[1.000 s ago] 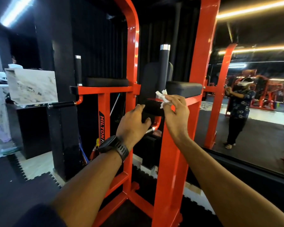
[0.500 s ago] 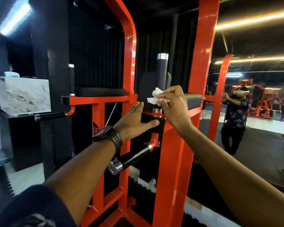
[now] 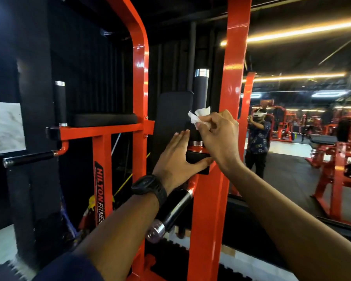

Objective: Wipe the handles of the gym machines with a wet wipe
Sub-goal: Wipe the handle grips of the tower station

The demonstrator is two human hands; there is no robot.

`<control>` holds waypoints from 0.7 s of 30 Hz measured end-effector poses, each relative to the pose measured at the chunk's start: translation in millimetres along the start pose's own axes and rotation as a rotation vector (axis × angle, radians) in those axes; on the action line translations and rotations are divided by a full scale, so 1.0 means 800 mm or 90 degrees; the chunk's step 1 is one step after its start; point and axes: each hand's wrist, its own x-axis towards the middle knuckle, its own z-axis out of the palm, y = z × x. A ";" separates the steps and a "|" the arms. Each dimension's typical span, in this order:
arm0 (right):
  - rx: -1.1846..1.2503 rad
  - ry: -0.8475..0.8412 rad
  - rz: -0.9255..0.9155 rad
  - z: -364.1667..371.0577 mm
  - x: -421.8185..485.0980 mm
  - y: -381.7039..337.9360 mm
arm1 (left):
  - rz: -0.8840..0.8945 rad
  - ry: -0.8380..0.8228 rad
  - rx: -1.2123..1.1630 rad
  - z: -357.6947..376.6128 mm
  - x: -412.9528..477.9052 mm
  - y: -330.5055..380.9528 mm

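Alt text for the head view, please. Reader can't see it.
The right hand pinches a white wet wipe against the upright black handle of an orange gym machine, while the left hand, fingers straight, rests on the black pad below. A mirror at right reflects the person and more machines.

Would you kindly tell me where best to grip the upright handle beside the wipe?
Take the black sleeve below the chrome cap, from the front: it stands upright and round, so fingers wrap sideways, and the back pad and orange post crowd its sides.
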 end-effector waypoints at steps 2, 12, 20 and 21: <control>-0.018 -0.026 -0.053 -0.002 -0.016 0.003 | 0.026 0.016 -0.017 0.004 0.002 -0.002; -0.118 -0.099 -0.167 -0.013 -0.004 0.007 | 0.041 0.041 -0.043 0.007 -0.003 -0.003; -0.316 -0.005 -0.303 -0.007 0.023 0.011 | 0.028 0.039 -0.052 0.011 -0.004 -0.004; -0.308 -0.031 -0.329 -0.012 0.030 0.012 | 0.028 0.046 -0.057 0.012 -0.004 -0.003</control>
